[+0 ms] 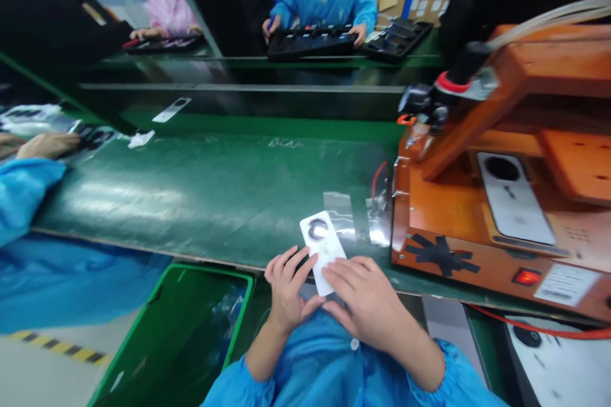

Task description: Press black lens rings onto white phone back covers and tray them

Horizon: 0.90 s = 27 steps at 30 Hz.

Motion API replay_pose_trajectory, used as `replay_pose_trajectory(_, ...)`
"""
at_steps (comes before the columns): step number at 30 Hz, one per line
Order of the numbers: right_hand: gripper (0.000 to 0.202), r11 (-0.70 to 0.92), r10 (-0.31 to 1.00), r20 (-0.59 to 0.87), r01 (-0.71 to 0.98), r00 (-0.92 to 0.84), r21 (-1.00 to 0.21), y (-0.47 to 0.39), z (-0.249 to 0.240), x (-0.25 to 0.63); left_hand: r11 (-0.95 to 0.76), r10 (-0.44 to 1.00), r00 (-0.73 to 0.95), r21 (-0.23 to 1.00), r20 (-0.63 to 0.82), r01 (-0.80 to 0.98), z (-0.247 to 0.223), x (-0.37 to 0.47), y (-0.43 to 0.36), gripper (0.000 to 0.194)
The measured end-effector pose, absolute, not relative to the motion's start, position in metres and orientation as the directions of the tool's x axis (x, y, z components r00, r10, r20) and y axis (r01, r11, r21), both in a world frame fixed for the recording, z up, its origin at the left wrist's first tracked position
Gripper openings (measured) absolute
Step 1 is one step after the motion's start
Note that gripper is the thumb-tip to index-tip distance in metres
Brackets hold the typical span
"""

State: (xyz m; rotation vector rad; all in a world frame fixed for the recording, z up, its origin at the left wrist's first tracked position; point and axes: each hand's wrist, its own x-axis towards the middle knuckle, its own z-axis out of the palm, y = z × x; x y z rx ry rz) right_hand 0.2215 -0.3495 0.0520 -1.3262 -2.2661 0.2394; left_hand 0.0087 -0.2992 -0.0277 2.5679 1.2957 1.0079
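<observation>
Between my two hands is a white phone back cover (329,247) with a round camera opening at its far end. My left hand (290,289) grips its left edge, fingers over the top and thumb near the lower end. My right hand (365,296) lies on its lower right part, fingertips pressed to the face and thumb below. Clear film pieces (340,213) lie on the green bench just beyond the cover. To the right, a similar white back cover (518,200) with a dark round opening rests on the orange machine (477,235).
A green bin (167,331) stands below the bench's front edge at left. A flat white piece (172,110) and crumpled white scrap (141,138) lie on the green bench (229,184). A co-worker's hand (48,145) is at far left; two people sit opposite behind black trays (315,43).
</observation>
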Motion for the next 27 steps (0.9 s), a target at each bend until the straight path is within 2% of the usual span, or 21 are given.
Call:
replay_pose_trajectory(4, 0.023, 0.518, 0.812, 0.435, 0.824, -0.388, -0.231, -0.349, 0.057, 0.214, -0.711, 0.678, 0.478, 0.333, 0.558, 0.619, -0.016, -0.004, -0.293, 0.067)
replay_pose_trajectory(6, 0.02, 0.501, 0.776, 0.518, 0.851, -0.36, -0.159, -0.35, 0.066, 0.218, -0.742, 0.648, 0.483, 0.344, 0.589, 0.575, -0.006, -0.008, -0.288, 0.062)
replay_pose_trajectory(9, 0.024, 0.46, 0.7, 0.637, 0.886, -0.322, -0.059, -0.364, 0.091, 0.239, -0.685, 0.723, 0.331, 0.564, 0.607, 0.462, 0.024, -0.002, -0.276, 0.057)
replay_pose_trajectory(11, 0.026, 0.433, 0.664, 0.678, 0.902, -0.317, -0.003, -0.387, 0.107, 0.261, -0.595, 0.804, 0.268, 0.719, 0.532, 0.359, 0.054, 0.016, -0.267, 0.047)
replay_pose_trajectory(14, 0.027, 0.391, 0.644, 0.699, 0.919, -0.31, 0.048, -0.437, 0.117, 0.299, -0.477, 0.845, 0.401, 0.838, 0.355, 0.264, 0.104, 0.065, -0.253, 0.031)
replay_pose_trajectory(17, 0.028, 0.207, 0.674, 0.72, 0.978, -0.166, 0.031, -0.493, 0.109, 0.336, -0.411, 0.787, 0.566, 0.892, 0.243, 0.188, 0.141, 0.132, -0.241, 0.033)
replay_pose_trajectory(19, 0.04, 0.052, 0.663, 0.745, 0.998, -0.069, 0.046, -0.523, 0.103, 0.357, -0.519, 0.66, 0.714, 0.83, 0.235, 0.206, 0.155, 0.183, -0.237, 0.03)
replay_pose_trajectory(21, 0.053, -0.094, 0.627, 0.779, 0.99, -0.021, 0.102, -0.542, 0.101, 0.374, -0.682, 0.561, 0.801, 0.665, 0.211, 0.303, 0.163, 0.234, -0.235, 0.027)
replay_pose_trajectory(23, 0.06, -0.197, 0.605, 0.796, 0.965, -0.019, 0.173, -0.551, 0.104, 0.384, -0.764, 0.565, 0.809, 0.472, 0.162, 0.439, 0.166, 0.279, -0.236, 0.031)
replay_pose_trajectory(24, 0.061, -0.223, 0.602, 0.798, 0.955, -0.024, 0.196, -0.552, 0.106, 0.387, -0.765, 0.583, 0.799, 0.43, 0.148, 0.478, 0.166, 0.298, -0.238, 0.034)
replay_pose_trajectory(27, 0.062, -0.254, 0.6, 0.8, 0.943, -0.018, 0.213, -0.549, 0.109, 0.391, -0.744, 0.615, 0.778, 0.416, 0.124, 0.522, 0.164, 0.335, -0.245, 0.037)
